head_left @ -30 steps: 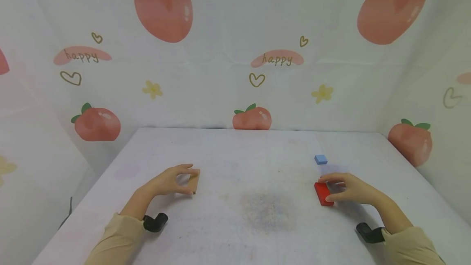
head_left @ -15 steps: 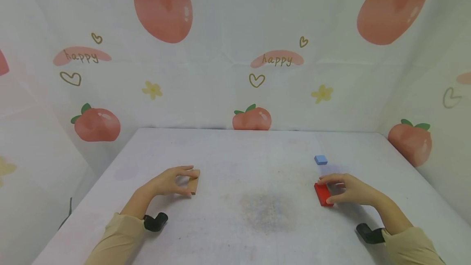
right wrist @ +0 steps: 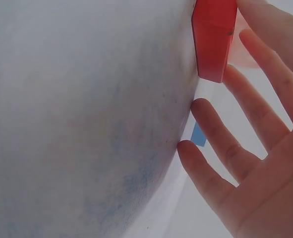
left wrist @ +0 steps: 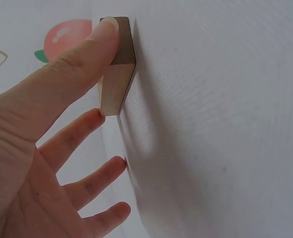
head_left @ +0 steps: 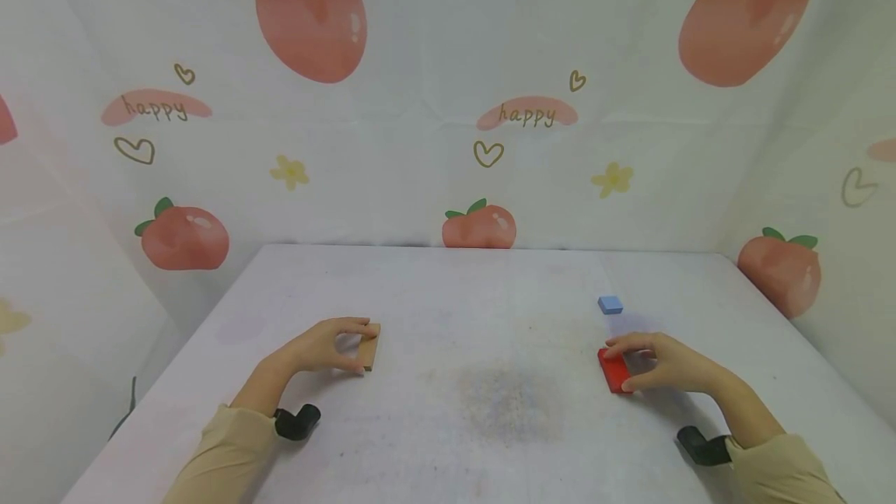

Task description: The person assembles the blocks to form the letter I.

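On the left of the white table [head_left: 448,294] lies a flat, tan wooden block [head_left: 369,348]. My left hand [head_left: 325,346] pinches it lengthwise, thumb at the near end and fingers at the far end. The left wrist view shows the thumb pressed on the end face of the wooden block [left wrist: 115,89]; the index finger is hidden. A flat red block [head_left: 613,372] lies on the right side. My right hand [head_left: 672,362] pinches that one the same way, thumb near and fingers far. In the right wrist view the red block [right wrist: 214,39] is cut off at the top.
A small blue block [head_left: 610,305] lies beyond the right hand. A smudged patch [head_left: 511,403] marks the tabletop between the hands. Behind the table hangs a pale curtain [head_left: 420,99] printed with peaches. Each wrist wears a black device, such as the left one [head_left: 297,422].
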Demonstrator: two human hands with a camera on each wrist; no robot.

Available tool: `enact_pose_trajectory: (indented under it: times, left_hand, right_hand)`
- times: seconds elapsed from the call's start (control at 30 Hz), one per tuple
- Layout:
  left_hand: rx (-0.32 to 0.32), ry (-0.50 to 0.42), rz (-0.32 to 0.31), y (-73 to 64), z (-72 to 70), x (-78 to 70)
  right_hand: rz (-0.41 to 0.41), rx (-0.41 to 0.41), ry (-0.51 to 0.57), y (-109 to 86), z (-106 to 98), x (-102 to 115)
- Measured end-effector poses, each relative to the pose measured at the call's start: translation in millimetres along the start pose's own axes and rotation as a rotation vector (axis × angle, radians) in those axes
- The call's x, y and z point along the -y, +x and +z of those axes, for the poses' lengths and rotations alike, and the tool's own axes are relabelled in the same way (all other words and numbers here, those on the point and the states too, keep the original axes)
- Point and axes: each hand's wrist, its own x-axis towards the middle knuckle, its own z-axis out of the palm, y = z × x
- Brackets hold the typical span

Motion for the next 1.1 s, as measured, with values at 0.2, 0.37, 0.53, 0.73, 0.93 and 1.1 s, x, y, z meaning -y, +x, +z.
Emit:
enact_pose_trajectory:
  times: [0.2, 0.37, 0.53, 0.73, 0.93, 1.1]
  left_hand:
    - [-0.005, -0.005, -0.006, 0.2, 0.7, -0.1]
    - [-0.014, 0.008, 0.002, 0.4, 1.0, -0.2]
    - [-0.035, 0.028, 0.032, 1.5, 1.1, 0.2]
    - [-0.055, 0.042, 0.062, 4.0, 2.4, 4.0]
    - [-0.063, 0.059, 0.077, 3.6, 2.5, 3.7]
    - [-0.079, 0.087, 0.108, 3.5, 2.4, 0.1]
  right_hand:
    - [-0.004, -0.005, -0.021, -0.6, 1.3, 1.4]
    - [-0.006, -0.015, -0.037, -1.0, 1.1, 2.1]
    - [-0.002, -0.006, -0.037, -0.4, 1.6, 3.2]
    - [-0.008, -0.001, -0.038, 0.5, 1.5, 1.7]
    - [0.005, -0.002, -0.047, 1.1, 1.9, 0.7]
    - [0.01, -0.001, -0.047, 1.1, 2.5, 1.0]
